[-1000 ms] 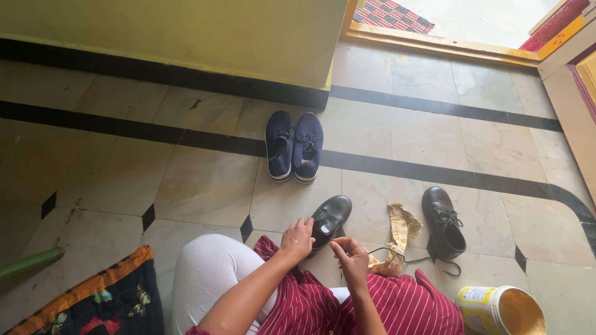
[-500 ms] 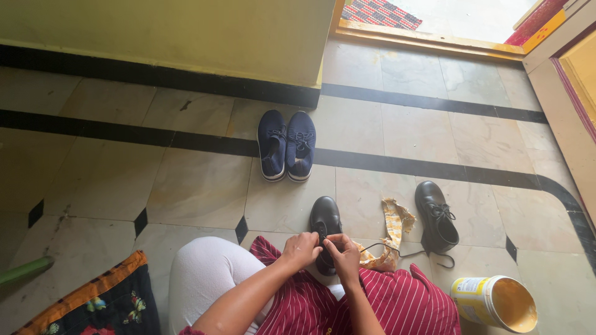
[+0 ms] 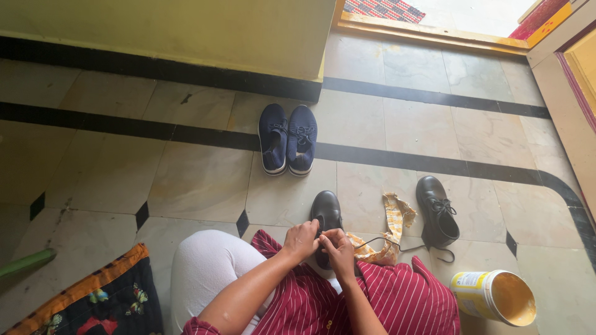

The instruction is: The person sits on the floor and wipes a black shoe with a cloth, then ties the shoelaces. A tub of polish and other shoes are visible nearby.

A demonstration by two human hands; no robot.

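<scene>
A black leather shoe stands on the floor just in front of my lap. My left hand and my right hand meet over its laced part, fingers pinched on a black lace that trails off to the right. The second black shoe sits apart to the right, its laces loose. Between the two shoes lies a crumpled yellow patterned cloth. My lap is covered by red striped fabric.
A pair of navy sneakers stands farther out on the tiled floor. An open yellow tub lies at the lower right. A dark mat with orange trim is at the lower left, a green stick beside it. A yellow wall base and a doorway lie beyond.
The black shoe has turned from a slant to point straight away from me. Both hands have come together over its laces.
</scene>
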